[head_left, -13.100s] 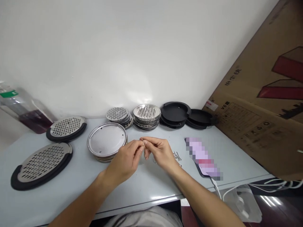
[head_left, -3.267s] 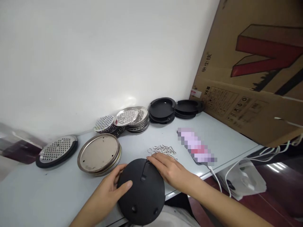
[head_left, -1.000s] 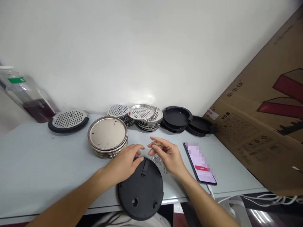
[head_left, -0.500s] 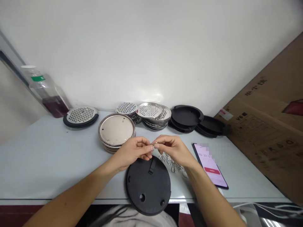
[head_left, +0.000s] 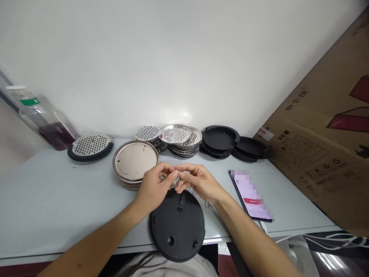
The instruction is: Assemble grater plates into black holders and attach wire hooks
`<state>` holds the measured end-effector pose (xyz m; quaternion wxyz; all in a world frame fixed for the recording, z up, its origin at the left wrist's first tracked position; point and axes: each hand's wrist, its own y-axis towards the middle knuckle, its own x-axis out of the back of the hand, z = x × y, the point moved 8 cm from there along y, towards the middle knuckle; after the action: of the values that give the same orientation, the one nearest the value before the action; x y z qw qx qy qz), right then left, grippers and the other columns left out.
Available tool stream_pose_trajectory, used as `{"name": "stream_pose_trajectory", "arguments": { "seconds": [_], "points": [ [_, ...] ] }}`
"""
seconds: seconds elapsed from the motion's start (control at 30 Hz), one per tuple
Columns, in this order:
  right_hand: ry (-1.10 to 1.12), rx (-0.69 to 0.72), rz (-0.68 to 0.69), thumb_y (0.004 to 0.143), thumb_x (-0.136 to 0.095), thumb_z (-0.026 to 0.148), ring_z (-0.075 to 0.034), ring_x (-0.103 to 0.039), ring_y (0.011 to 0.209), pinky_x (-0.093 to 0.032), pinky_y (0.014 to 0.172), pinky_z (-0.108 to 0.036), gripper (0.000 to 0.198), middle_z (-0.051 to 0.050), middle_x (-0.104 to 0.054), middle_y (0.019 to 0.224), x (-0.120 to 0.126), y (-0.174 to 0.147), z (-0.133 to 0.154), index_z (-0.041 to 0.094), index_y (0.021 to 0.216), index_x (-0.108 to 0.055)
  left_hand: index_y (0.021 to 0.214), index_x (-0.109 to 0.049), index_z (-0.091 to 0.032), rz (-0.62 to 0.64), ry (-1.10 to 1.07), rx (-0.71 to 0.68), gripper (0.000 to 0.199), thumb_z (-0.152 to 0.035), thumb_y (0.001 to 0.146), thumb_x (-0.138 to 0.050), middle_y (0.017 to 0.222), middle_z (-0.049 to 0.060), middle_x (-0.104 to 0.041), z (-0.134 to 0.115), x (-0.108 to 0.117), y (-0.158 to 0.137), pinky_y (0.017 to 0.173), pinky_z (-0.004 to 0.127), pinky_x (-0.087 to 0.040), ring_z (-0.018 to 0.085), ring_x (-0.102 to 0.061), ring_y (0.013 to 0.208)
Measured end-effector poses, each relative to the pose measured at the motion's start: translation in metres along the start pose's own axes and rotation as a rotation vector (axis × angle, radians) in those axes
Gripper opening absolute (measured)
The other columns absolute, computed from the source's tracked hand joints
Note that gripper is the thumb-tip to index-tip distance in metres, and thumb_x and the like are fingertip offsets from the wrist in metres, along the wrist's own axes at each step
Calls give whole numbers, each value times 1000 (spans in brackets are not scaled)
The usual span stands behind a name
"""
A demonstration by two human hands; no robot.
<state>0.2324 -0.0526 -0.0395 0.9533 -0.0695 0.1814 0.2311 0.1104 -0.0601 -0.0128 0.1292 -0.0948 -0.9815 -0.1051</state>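
My left hand [head_left: 158, 181] and my right hand [head_left: 198, 180] meet with pinched fingertips above a black round plastic disc. Between them is a small shiny metal wire clip [head_left: 178, 177], partly covered by the fingers. The black disc [head_left: 177, 223] lies at the table's front edge, overhanging it, with a strap-like latch at its top and several holes. More wire clips [head_left: 208, 204] are scattered beside my right wrist, partly hidden. Close to my left hand stands a stack of round metal plates [head_left: 135, 159].
Behind lie stacked metal grater discs [head_left: 176, 134] and black round trays [head_left: 220, 138]. A grater disc in a black holder [head_left: 91, 145] sits left, near a bottle of dark red liquid [head_left: 54, 132]. On the right are a phone [head_left: 250, 196] and a cardboard box [head_left: 323, 154].
The view has shifted slightly. My fingers have turned the wire clip, and my right fingers now curl beneath it. The black disc has stayed at the table edge.
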Motion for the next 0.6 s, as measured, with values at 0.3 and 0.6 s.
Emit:
{"name": "stream_pose_trajectory", "arguments": {
  "seconds": [0.3,0.6],
  "points": [
    [131,-62,-12,71,-83,26,-8,-62,57,-50,53,-18,25,-2,-71,76,-4,4,-10,14,91,-75,83,-55,-19,-146,142,-64,19,-36,92,-58,76,0,-61,-4,11,0,60,24,-44,13,-58,66],
    [-36,63,-86,71,-83,32,-11,-63,61,-52,55,-22,27,-3,-72,76,10,3,2,16,91,-78,83,-61,-16,267,-629,383,21,-35,89,-66,73,-2,-54,20,-16,4,54,15,-40,8,-50,65]
  ]
}}
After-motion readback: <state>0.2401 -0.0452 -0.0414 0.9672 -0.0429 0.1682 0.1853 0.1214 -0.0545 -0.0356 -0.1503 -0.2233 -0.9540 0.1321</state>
